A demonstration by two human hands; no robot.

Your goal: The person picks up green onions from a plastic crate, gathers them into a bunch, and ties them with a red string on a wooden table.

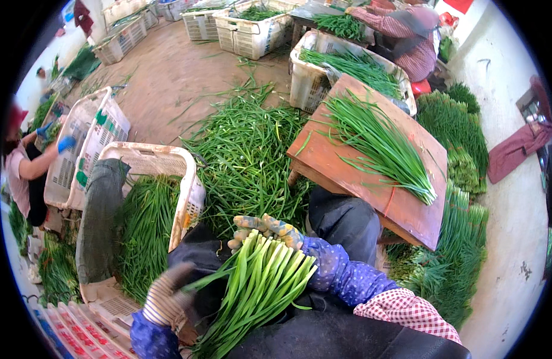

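A bunch of green garlic chives lies over my lap, pale cut ends up and to the right, leaves running down to the left. My right hand, in a patterned glove, is closed around its far side near the pale ends. To the left of the bunch is my left hand, in a striped glove. Its fingers are smeared by motion near some stray leaves, so their grip is unclear. A smaller bunch of chives rests on the wooden table to the right, beside a thin red tie.
Loose green leaves cover the floor ahead. A dirty white crate of chives stands at left. Stacked chive bundles line the right wall. Another person works at far left, and a second person at the back right.
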